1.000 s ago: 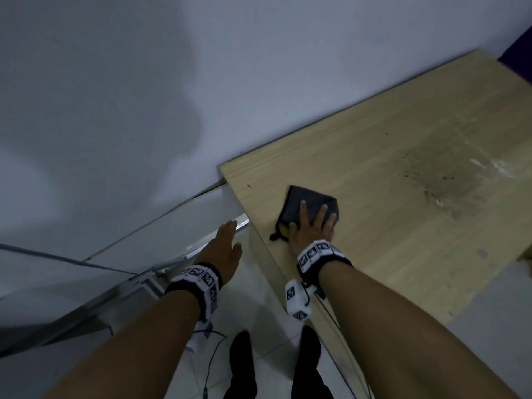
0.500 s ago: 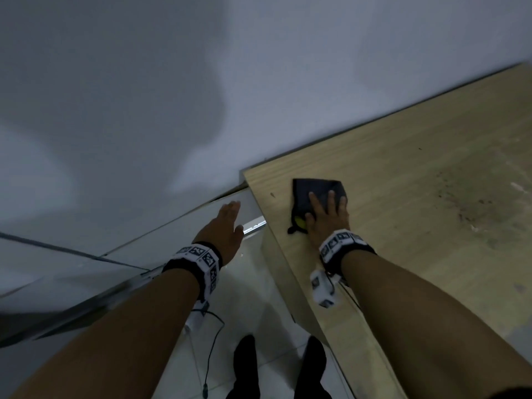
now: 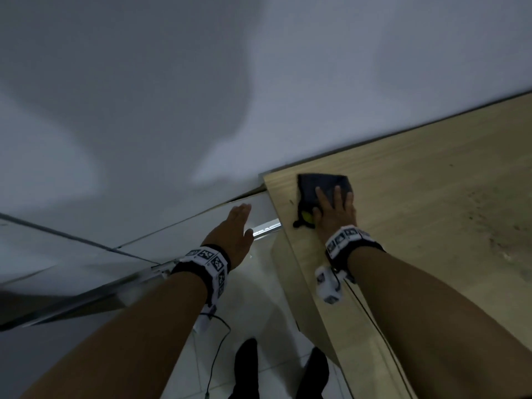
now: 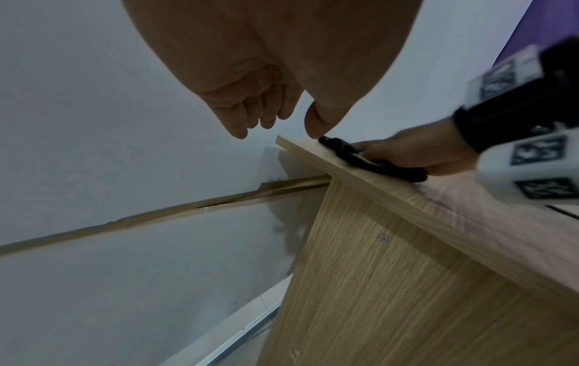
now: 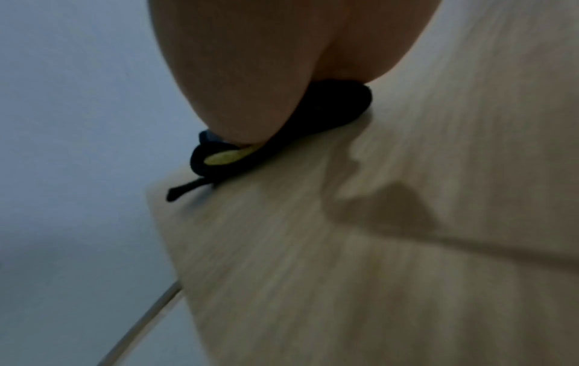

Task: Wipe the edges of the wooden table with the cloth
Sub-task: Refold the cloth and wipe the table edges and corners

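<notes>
Ahead of both hands the white wall (image 3: 259, 82) closes off all forward travel; the tabletop (image 3: 431, 226) butts against it, and the cloth (image 3: 322, 187) under the right hand (image 3: 335, 214) lies near that far corner, with only a narrow strip of bare wood between cloth and wall. To the right of the right hand the tabletop runs open and bare. Just left of it the tabletop's edge drops to the side panel (image 4: 407, 284). The left hand (image 3: 233, 234) hangs beside that edge, over the floor (image 3: 253, 298), with open air around it. A low trim strip (image 4: 156, 218) runs along the wall below the left hand.
</notes>
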